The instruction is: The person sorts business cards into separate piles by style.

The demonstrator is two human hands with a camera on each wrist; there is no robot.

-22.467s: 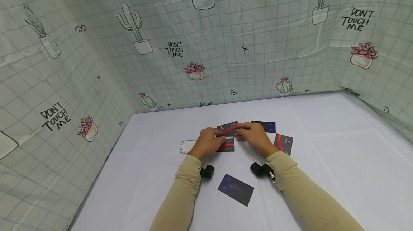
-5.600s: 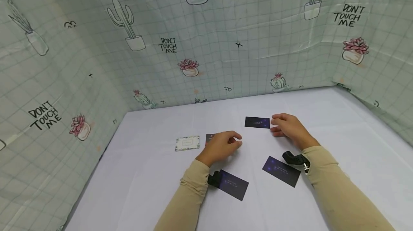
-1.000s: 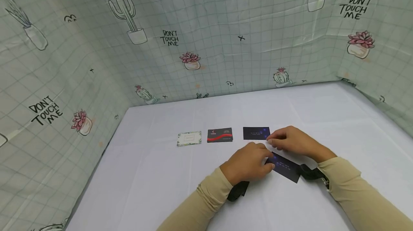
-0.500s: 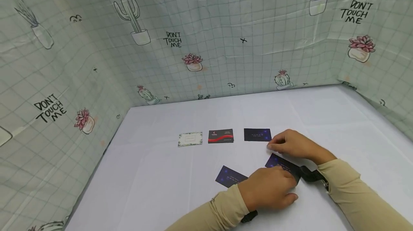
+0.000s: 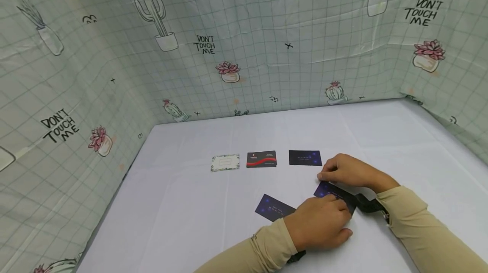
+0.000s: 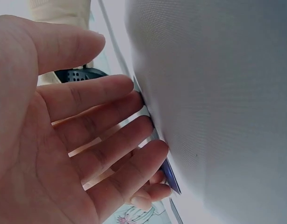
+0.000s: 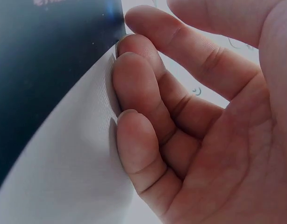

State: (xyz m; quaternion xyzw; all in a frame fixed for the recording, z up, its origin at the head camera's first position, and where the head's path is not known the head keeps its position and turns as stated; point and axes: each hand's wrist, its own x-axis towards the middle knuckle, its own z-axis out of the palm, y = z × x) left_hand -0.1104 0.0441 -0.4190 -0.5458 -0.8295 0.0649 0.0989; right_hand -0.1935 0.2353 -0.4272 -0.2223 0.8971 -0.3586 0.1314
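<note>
A dark blue business card lies slanted on the white table, partly covered by my left hand. The fingertips of that hand rest on the card, and its fingers are nearly straight. At the card's far corner is my right hand, its fingers loosely bent and touching the card's edge. The right wrist view shows the dark card close up beside those fingers. Another blue card lies tilted left of my left hand, its right end hidden by the hand and sleeve.
Along a row farther back lie a white card with a leafy border, black cards with a red stripe, apparently stacked, and a blue card. A patterned cloth hangs behind the white table.
Earlier, separate red-striped cards lay around; now they sit together in the row. Over the last second my left hand moved right and nearer onto the slanted card; my right hand stayed nearly still.
</note>
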